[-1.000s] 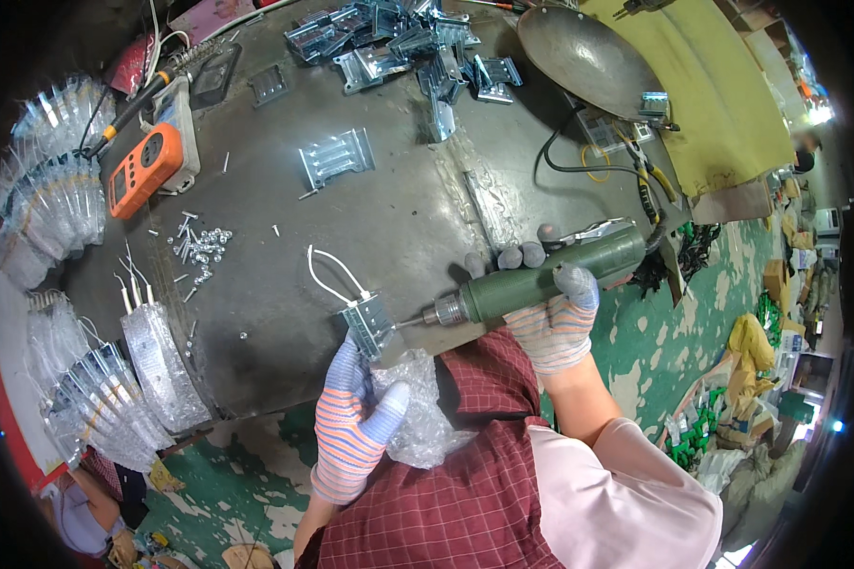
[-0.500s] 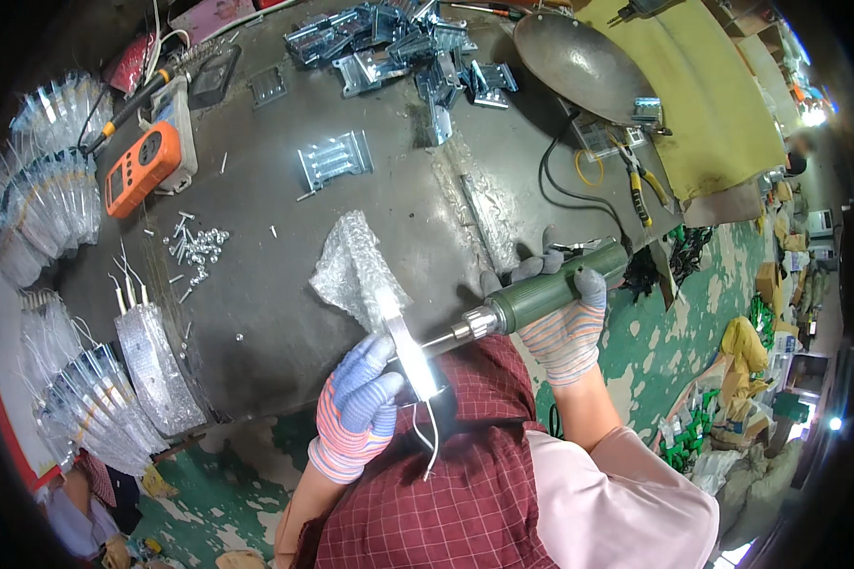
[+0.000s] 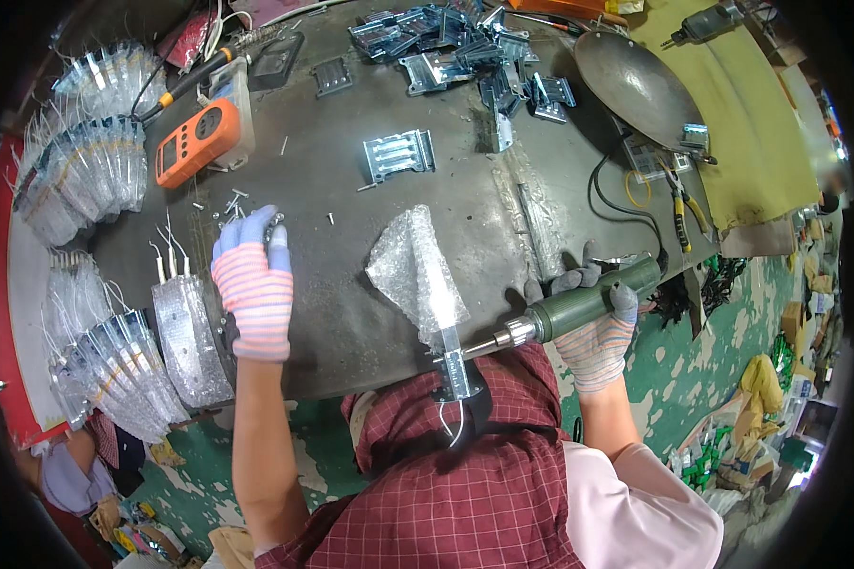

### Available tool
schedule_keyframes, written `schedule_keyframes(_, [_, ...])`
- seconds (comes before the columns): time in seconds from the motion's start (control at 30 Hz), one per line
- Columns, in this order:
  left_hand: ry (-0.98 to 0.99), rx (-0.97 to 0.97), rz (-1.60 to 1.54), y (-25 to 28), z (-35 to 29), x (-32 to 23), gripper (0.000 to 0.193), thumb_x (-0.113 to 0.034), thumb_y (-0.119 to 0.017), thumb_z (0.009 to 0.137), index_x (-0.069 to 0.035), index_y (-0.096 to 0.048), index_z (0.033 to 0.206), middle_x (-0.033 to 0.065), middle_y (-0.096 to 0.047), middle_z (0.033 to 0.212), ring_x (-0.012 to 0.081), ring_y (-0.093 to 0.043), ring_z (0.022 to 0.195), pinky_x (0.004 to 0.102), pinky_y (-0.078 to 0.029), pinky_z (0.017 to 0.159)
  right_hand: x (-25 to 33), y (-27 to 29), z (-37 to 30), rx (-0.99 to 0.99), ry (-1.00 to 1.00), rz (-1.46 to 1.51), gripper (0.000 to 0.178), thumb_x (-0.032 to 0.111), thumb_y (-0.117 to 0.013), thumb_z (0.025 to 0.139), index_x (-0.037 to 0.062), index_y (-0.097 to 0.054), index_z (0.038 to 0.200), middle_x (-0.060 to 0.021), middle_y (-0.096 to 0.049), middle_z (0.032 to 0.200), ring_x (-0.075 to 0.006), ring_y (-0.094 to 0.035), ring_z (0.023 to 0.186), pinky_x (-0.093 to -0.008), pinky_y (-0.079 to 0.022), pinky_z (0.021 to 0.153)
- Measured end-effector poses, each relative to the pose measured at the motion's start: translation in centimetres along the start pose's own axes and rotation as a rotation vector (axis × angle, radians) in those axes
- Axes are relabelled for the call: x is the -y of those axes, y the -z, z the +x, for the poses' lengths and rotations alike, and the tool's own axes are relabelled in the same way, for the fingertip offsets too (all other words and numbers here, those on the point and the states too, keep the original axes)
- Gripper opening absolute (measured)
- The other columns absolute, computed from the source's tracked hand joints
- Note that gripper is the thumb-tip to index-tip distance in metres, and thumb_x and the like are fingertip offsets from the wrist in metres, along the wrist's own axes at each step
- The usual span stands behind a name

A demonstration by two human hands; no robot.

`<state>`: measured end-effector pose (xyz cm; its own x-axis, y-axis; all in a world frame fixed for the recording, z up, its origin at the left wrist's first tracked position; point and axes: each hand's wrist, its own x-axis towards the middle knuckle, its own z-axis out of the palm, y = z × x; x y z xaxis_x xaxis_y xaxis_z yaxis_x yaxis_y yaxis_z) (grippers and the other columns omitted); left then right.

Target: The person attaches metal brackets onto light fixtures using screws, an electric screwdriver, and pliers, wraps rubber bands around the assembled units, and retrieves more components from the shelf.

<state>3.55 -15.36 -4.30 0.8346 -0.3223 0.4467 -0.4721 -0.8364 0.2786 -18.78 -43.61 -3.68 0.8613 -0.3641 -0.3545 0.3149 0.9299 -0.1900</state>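
A green electric screwdriver point(image 3: 593, 308) is gripped in my gloved right hand point(image 3: 593, 353), its bit pointing left. The bit's tip reaches the side of a shiny metal strip point(image 3: 454, 370) with white wires at its lower end. The strip's upper part lies on bubble wrap point(image 3: 417, 275), and its wired end juts over the table's front edge. Away to the left, my gloved left hand point(image 3: 254, 284) lies over a pile of small screws point(image 3: 235, 201) with its fingers stretched out. Most of the pile is hidden under the hand.
Bubble-wrapped wired pieces point(image 3: 95, 156) stand in rows at the left, near an orange meter point(image 3: 197, 142). A silver bracket point(image 3: 399, 155) lies mid-table, below a heap of brackets point(image 3: 446, 47). At the right are a metal bowl point(image 3: 636, 90), pliers point(image 3: 681, 204) and a yellow sheet point(image 3: 759, 142).
My left hand has let go of the metal strip and moved left onto the screws. The strip now rests at the table edge. My right hand still holds the screwdriver against it.
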Motion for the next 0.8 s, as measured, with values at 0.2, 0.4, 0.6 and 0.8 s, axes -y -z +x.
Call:
schedule_keyframes(0.2, [-0.048, 0.087, 0.140, -1.0, 1.7, 1.6, 0.013, -0.018, -0.066, 0.086, -0.011, -0.066, 0.097, 0.0139, -0.064, 0.096, 0.0356, -0.060, 0.089, 0.0451, -0.046, 0.078, -0.3, -0.3, 0.2, 0.022, -0.001, -0.018, 0.052, 0.019, -0.072, 0.077, 0.0095, -0.054, 0.126, -0.0037, -0.066, 0.095, -0.0242, -0.060, 0.100, -0.0611, -0.028, 0.113])
schedule_keyframes(0.4, [-0.033, 0.549, -0.434, 3.5, -5.2, -3.6, 0.013, -0.009, -0.072, 0.077, -0.007, -0.066, 0.088, 0.0112, -0.063, 0.081, 0.0291, -0.061, 0.074, 0.0401, -0.049, 0.072, -0.1, -0.4, 0.2, 0.007, -0.001, -0.031, 0.057, 0.019, -0.071, 0.077, 0.0112, -0.053, 0.131, -0.0055, -0.068, 0.098, -0.0258, -0.061, 0.101, -0.0614, -0.028, 0.113])
schedule_keyframes(0.6, [0.213, 0.350, -0.414, 2.6, -6.5, -5.1, 0.020, -0.009, -0.071, 0.078, -0.007, -0.066, 0.097, 0.0098, -0.062, 0.082, 0.0291, -0.061, 0.075, 0.0418, -0.048, 0.073, 0.0, 0.1, 0.3, 0.000, 0.005, -0.020, 0.059, 0.020, -0.072, 0.076, 0.0128, -0.052, 0.132, -0.0058, -0.068, 0.097, -0.0274, -0.063, 0.099, -0.0614, -0.030, 0.112])
schedule_keyframes(0.8, [-0.160, 0.240, -0.104, 2.4, -7.3, -5.7, 0.013, -0.005, -0.067, 0.084, -0.005, -0.066, 0.096, 0.0108, -0.065, 0.090, 0.0274, -0.063, 0.081, 0.0362, -0.049, 0.074, -0.4, -0.7, -0.2, -0.062, 0.035, -0.094, 0.059, 0.023, -0.074, 0.077, 0.0101, -0.052, 0.130, -0.0018, -0.064, 0.093, -0.0222, -0.060, 0.096, -0.0597, -0.033, 0.109])
